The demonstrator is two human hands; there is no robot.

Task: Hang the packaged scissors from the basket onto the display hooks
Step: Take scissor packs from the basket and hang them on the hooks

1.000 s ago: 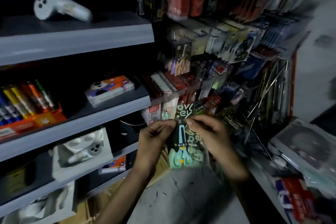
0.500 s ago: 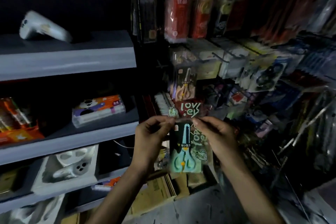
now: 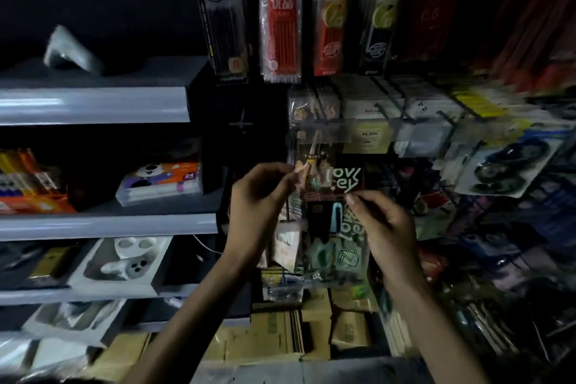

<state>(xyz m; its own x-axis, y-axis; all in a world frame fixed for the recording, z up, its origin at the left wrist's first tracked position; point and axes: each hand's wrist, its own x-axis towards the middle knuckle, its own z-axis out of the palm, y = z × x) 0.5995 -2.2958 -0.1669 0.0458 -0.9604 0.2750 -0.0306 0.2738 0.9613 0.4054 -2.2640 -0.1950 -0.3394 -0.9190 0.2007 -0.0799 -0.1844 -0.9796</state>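
Note:
A clear packet of teal-handled scissors (image 3: 335,240) hangs between my two hands in front of the display rack. My left hand (image 3: 258,199) pinches its top left corner and my right hand (image 3: 381,221) pinches its top right edge. Right behind the packet's top hangs another scissors packet (image 3: 344,179) printed "lovley". A further packet with pink-handled scissors (image 3: 307,146) hangs above that on a wire hook. The basket is out of view.
Grey shelves (image 3: 106,224) on the left carry boxed stationery and white trays. Long pen packets (image 3: 280,19) hang at the top. Tape-roll packets (image 3: 501,168) and more hooks fill the right. Cardboard boxes (image 3: 314,321) stand on the floor below.
Both hands have raised the scissors packet up towards the hanging packets. My view has tilted upward and drawn closer to the rack.

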